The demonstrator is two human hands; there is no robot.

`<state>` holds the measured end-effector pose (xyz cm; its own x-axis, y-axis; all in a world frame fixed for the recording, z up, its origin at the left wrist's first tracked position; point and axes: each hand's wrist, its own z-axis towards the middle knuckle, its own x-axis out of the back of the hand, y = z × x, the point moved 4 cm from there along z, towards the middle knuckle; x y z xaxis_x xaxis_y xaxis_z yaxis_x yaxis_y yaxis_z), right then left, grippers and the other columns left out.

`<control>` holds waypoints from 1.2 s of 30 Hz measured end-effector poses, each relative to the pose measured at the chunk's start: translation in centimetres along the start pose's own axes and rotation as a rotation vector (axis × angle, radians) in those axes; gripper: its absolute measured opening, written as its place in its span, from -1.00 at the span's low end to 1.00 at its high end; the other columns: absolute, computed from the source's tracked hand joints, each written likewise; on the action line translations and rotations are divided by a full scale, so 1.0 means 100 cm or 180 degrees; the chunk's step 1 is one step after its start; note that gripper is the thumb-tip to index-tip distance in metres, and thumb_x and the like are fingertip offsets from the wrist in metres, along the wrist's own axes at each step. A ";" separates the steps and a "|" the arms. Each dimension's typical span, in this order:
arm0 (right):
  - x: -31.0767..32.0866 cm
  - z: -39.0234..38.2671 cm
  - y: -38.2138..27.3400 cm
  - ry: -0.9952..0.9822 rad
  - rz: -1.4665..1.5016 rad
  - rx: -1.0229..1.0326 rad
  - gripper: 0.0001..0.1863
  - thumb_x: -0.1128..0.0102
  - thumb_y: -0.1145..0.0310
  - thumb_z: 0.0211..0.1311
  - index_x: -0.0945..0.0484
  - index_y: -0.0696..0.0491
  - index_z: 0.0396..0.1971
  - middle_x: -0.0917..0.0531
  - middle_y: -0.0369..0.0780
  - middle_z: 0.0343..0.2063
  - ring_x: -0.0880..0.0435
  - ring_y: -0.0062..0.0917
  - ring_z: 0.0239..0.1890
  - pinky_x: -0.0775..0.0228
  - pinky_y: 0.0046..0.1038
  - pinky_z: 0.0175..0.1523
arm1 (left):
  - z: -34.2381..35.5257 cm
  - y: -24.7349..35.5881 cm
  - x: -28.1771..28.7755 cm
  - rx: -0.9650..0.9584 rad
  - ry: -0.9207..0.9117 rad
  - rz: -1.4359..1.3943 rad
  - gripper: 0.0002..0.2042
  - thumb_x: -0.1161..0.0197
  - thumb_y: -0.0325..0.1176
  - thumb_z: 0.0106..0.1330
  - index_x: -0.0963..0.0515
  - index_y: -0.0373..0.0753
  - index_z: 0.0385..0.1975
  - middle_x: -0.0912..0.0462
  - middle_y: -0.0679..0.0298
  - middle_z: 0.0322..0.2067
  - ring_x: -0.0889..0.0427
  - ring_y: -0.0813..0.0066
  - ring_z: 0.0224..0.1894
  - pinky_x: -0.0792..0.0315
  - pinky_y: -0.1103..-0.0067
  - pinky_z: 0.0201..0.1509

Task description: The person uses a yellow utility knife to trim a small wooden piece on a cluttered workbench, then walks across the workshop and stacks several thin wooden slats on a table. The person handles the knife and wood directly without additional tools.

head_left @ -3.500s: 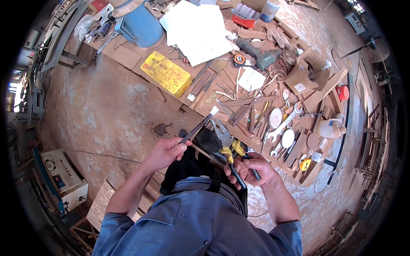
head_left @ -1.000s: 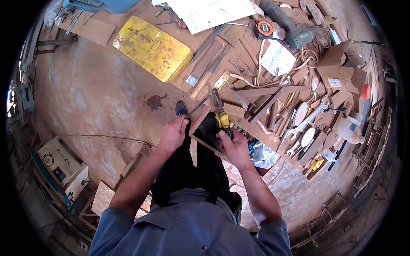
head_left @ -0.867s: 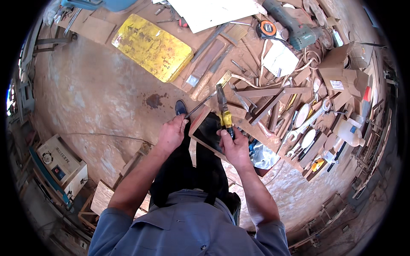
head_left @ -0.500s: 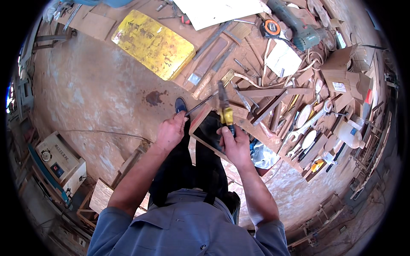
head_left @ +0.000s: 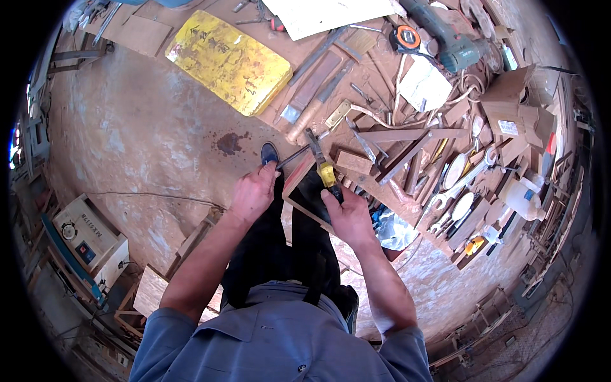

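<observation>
In the head view, the left hand [head_left: 253, 196] pinches a thin dark rod [head_left: 293, 157] near the middle of the frame. Just to the right, the right hand [head_left: 350, 216] grips some pliers [head_left: 327, 173] with yellow and black handles. Their metal end crosses the rod, but it is hard to tell if they touch. A big yellow box [head_left: 229, 62] sits at the upper left, and a silver wrench [head_left: 459, 181] lies at the right.

Bench [head_left: 298, 52] bright; white sheet [head_left: 324, 16] washed out; outer view bowed, corners black.
</observation>
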<state>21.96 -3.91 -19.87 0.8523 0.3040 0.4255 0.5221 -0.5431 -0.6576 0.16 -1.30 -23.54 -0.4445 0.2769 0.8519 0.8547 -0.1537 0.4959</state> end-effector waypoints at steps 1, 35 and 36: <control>0.001 -0.003 0.000 0.0051 0.0188 -0.0047 -0.66 -0.21 0.17 0.25 -0.47 0.20 -0.44 -0.51 -0.04 -0.64 -0.56 -0.18 -0.53 -0.40 -0.27 -0.35 | 0.000 0.000 0.000 0.0004 -0.0017 0.0000 -0.78 -0.19 -0.39 0.27 -0.51 -0.18 -0.09 -0.64 0.08 -0.39 -0.62 0.05 -0.50 -0.52 0.29 -0.44; -0.015 -0.020 0.003 0.0126 -0.0247 0.0552 -0.72 -0.23 0.25 0.21 -0.50 0.21 -0.43 -0.55 0.03 -0.49 -0.59 -0.04 -0.42 -0.45 -0.19 -0.30 | 0.000 0.003 0.004 0.0141 -0.0188 -0.0001 -0.76 -0.17 -0.40 0.27 -0.49 -0.22 -0.08 -0.63 0.05 -0.31 -0.63 0.03 -0.45 -0.53 0.27 -0.40; -0.015 -0.021 0.004 0.0210 -0.0003 0.0412 -0.70 -0.23 0.24 0.21 -0.50 0.21 -0.42 -0.56 0.04 -0.48 -0.59 -0.04 -0.41 -0.45 -0.18 -0.29 | 0.001 0.004 0.005 0.0154 -0.0216 -0.0003 -0.76 -0.16 -0.40 0.27 -0.49 -0.23 -0.08 -0.63 0.05 -0.31 -0.63 0.03 -0.45 -0.53 0.27 -0.40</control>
<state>20.87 -6.26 -19.47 0.8502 0.2500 0.4634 0.5261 -0.4360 -0.7301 0.33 -1.18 -22.91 -0.4274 0.3409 0.8373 0.8670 -0.1079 0.4865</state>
